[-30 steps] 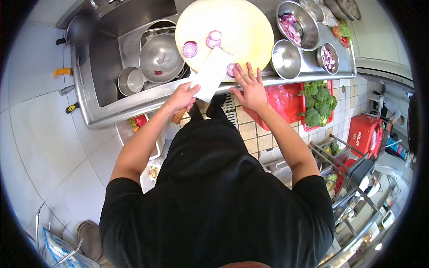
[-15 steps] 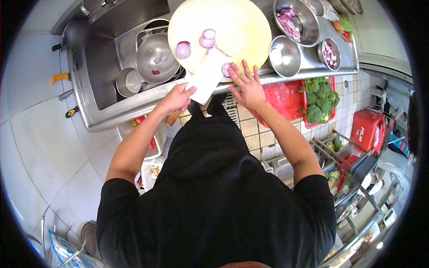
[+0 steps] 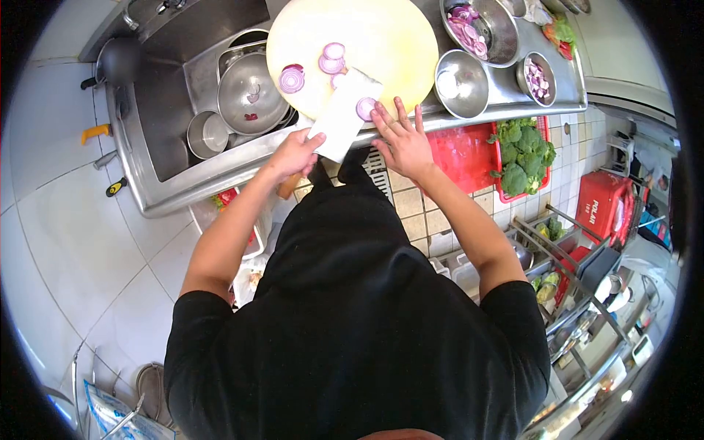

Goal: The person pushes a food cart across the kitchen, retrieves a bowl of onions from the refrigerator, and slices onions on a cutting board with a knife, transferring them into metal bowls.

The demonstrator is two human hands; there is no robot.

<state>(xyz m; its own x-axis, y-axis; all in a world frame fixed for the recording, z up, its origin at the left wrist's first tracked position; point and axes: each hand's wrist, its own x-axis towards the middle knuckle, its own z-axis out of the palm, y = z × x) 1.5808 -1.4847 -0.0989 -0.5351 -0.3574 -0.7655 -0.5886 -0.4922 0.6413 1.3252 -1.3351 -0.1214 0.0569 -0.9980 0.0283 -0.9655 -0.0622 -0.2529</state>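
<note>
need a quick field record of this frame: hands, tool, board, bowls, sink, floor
left hand: grips the cleaver handle
cleaver: broad blade flat over the board edge
right hand: fingers spread, steadying a red onion piece beside the blade
cutting board: round, pale; onion slices lie on it
bowls: large bowl and small bowl hold cut onion; middle bowl looks empty
sink: stacked steel bowls
floor: red crate with broccoli

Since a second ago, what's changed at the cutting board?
The cleaver blade has slid along the onion piece toward the right hand, whose fingers have drawn back slightly on it. The left hand keeps its grip on the handle. The cut onion rounds on the cutting board lie as before.
</note>
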